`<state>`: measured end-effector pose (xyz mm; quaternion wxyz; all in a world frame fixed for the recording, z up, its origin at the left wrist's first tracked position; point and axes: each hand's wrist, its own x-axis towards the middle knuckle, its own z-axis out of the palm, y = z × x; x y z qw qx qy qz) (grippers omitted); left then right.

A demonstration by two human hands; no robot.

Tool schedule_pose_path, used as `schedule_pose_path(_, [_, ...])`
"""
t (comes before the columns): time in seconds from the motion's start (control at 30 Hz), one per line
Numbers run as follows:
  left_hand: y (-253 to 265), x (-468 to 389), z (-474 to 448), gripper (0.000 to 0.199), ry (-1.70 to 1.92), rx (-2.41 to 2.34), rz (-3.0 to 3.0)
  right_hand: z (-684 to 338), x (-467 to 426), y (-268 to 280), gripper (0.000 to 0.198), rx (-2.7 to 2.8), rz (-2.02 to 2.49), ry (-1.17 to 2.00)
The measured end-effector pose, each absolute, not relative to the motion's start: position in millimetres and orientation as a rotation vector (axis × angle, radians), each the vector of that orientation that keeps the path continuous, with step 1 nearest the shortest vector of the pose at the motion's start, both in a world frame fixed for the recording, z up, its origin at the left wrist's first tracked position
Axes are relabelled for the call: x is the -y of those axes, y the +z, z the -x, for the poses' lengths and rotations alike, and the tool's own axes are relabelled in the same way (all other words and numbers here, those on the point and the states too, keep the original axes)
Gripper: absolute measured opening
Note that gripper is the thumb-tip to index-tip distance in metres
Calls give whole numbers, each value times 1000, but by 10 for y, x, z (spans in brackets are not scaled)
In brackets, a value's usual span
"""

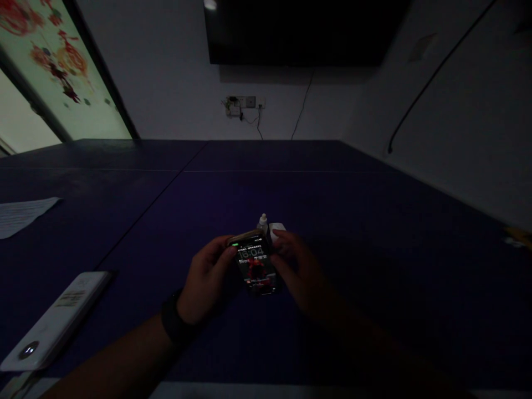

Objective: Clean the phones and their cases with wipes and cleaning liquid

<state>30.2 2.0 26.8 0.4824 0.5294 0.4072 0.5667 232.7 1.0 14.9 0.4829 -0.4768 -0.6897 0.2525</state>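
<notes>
Holding phone (255, 269) over blue table (199, 205), lit screen facing up, reading 16:04. Pinching left edge between thumb and curled fingers of left hand (208, 277). Resting thumb of right hand (303, 274) at opposite edge; unable to tell whether pinching there. Facing dropper bottle (262, 223) and small white object (277, 227) just past phone's top.

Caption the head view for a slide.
Left hand holds a smartphone reading 16:04 over a dark table, right hand at its edge, small bottle beyond.
</notes>
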Motion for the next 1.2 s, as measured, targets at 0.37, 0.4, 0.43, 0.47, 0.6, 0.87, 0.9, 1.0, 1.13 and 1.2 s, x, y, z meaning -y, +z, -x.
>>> schedule_pose_path(0.37, [268,51,-128,26,1290,-954,-2329,-2386,-19,179,23,1728,852,890])
schedule_pose_path(0.4, [264,44,-127,26,1283,-943,-2361,-2381,-25,154,22,1721,844,869])
schedule_pose_path(0.43, [258,38,-127,27,1280,-937,-2382,-2376,-29,127,22,1718,841,848])
schedule_pose_path(0.47, [250,34,-130,26,1279,-931,-2400,-2370,-33,100,21,1723,843,828])
schedule_pose_path(0.6, [209,31,-142,27,1261,-933,-2435,-2352,-40,16,22,1743,845,732])
schedule_pose_path(0.87, [191,86,-158,27,1301,-1016,-2260,-2332,9,62,23,1794,906,651])
schedule_pose_path(0.9, [194,96,-170,26,1315,-1033,-2180,-2320,18,69,23,1773,927,678])
schedule_pose_path(1.0, [199,98,-234,20,1363,-1093,-1787,-2280,11,60,25,1633,949,854])
schedule_pose_path(1.13, [213,16,-311,31,1438,-1017,-1106,-2286,-111,10,36,1486,917,1193])
schedule_pose_path(1.2, [220,-37,-319,34,1508,-973,-882,-2315,-191,-9,36,1407,904,1315])
